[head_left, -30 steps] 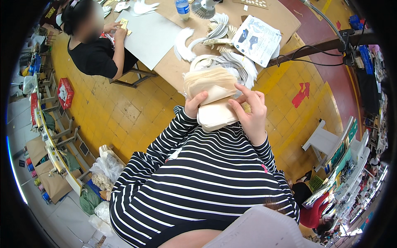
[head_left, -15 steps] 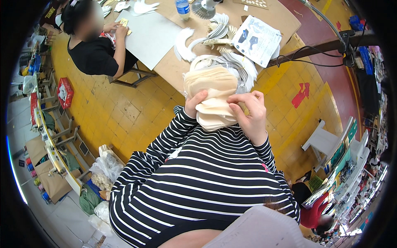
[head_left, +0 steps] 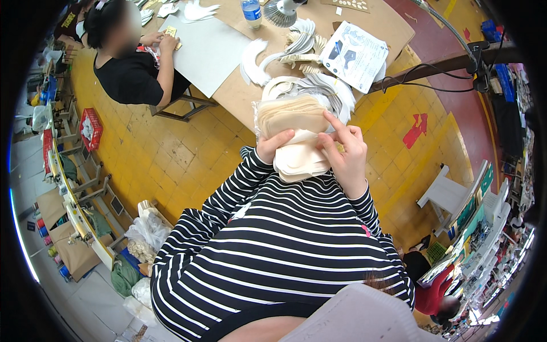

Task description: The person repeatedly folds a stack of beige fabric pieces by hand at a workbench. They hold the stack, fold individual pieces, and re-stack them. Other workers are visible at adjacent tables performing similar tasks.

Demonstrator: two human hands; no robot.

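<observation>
A: When you look from big to small, what comes first?
B: Brown table point(head_left: 239, 97) at twelve o'clock, then the tan stack point(head_left: 296, 137) in the middle.
A: Who holds it?
B: Left hand point(head_left: 272, 147) grips its side. Right hand point(head_left: 345, 154) has moved onto the front, one finger up, peeling a piece.

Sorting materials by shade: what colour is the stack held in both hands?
Pale beige stack, clearest in the head view.
</observation>
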